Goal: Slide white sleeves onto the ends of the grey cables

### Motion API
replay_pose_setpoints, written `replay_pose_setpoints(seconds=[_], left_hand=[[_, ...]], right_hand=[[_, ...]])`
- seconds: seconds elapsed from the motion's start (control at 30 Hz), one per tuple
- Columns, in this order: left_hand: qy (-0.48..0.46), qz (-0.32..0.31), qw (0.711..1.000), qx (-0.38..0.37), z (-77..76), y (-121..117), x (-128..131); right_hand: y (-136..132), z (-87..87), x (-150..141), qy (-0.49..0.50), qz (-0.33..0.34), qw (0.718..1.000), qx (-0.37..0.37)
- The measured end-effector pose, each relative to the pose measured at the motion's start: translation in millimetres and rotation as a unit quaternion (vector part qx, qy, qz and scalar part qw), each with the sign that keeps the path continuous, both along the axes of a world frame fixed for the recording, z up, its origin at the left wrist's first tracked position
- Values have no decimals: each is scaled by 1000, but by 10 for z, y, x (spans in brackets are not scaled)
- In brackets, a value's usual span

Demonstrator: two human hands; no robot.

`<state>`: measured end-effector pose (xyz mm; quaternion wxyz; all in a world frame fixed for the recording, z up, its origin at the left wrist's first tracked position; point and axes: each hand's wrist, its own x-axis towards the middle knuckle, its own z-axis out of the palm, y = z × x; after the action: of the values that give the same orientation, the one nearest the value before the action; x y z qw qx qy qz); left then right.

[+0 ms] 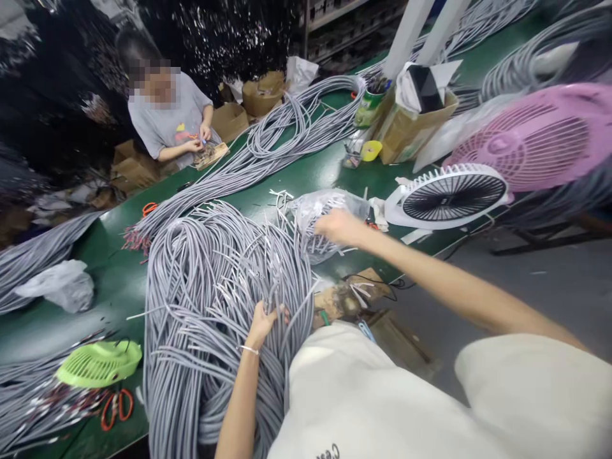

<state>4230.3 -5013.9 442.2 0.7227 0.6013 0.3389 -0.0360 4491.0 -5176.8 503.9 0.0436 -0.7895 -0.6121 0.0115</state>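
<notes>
A large heap of grey cables [191, 357] lies on the green table in front of me, many of their ends pale. My left hand [262, 326], with a thin band at its wrist, is closed round a grey cable among the heap's upper right strands. Beyond the heap's right edge, my right hand [338, 227] is at a clear plastic bag [310, 245] holding many short, light-coloured pieces. Motion blurs that hand, and its fingertips are not clear against the bag's contents, so I cannot make out whether they grip anything.
More grey cable bundles [287, 143] run across the table [117, 245]. Right of the bag are a white fan [449, 196], a pink fan [535, 143] and a cardboard box [406, 131]. A green fan [99, 364] and orange-handled scissors [116, 408] lie left. Another person [165, 121] works opposite.
</notes>
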Motion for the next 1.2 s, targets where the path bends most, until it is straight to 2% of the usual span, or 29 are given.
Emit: replay_pose_setpoints(seconds=[0.03,0.07,0.13,0.17,0.23,0.33,0.37,0.4,0.47,0.5,0.57,0.63,0.73,0.87,0.9,0.93,0.97,1.0,1.03,1.1,1.13,1.2], left_hand=[[-5,-17,1000,-6,12,3,-1],[-8,-27,1000,-9,16,7,-1],[-7,-24,1000,-10,3,15,0],[-4,-22,1000,-13,-10,19,3],[-1,-31,999,-11,-37,24,9],[-15,-68,998,9,-64,29,19],[-24,-80,996,20,-71,32,22],[-33,-91,995,31,-77,36,24],[-47,-105,992,59,-94,48,21],[-50,-105,990,78,-106,56,17],[-52,-100,987,111,-133,71,1],[-58,-104,986,120,-162,79,-18],[-85,-137,983,91,-185,63,-32],[-90,-171,979,65,-150,2,-26],[-88,-172,979,61,-137,-11,-25],[-89,-172,979,58,-125,-21,-24],[-91,-171,980,55,-116,-28,-24],[-92,-166,980,55,-112,-33,-23],[-91,-164,981,57,-114,-38,-22],[-86,-161,981,64,-132,-52,-15],[-83,-159,982,67,-148,-62,-10],[-76,-153,983,66,-184,-90,2]], right_hand=[[-113,53,207,-35,-110,993,10],[-224,90,379,-62,-171,983,16],[-393,107,552,-72,-201,977,27],[-427,83,537,-59,-192,979,43],[-359,-21,322,-26,-173,981,85],[35,-242,-251,60,-162,973,153],[206,-305,-441,151,-161,956,194],[376,-354,-608,251,-158,928,227],[669,-412,-845,431,-155,842,286],[776,-425,-913,490,-161,799,309],[894,-440,-971,555,-194,727,356],[896,-465,-976,578,-237,676,392],[790,-532,-991,582,-279,642,413],[650,-564,-1066,568,-321,627,426],[610,-534,-1073,554,-328,632,432],[560,-484,-1065,532,-325,650,434],[498,-413,-1040,505,-309,684,426],[423,-324,-998,476,-277,731,403],[340,-224,-945,447,-231,786,358],[176,-19,-832,383,-126,890,213],[112,69,-790,344,-84,926,131],[48,183,-760,245,-42,969,5]])
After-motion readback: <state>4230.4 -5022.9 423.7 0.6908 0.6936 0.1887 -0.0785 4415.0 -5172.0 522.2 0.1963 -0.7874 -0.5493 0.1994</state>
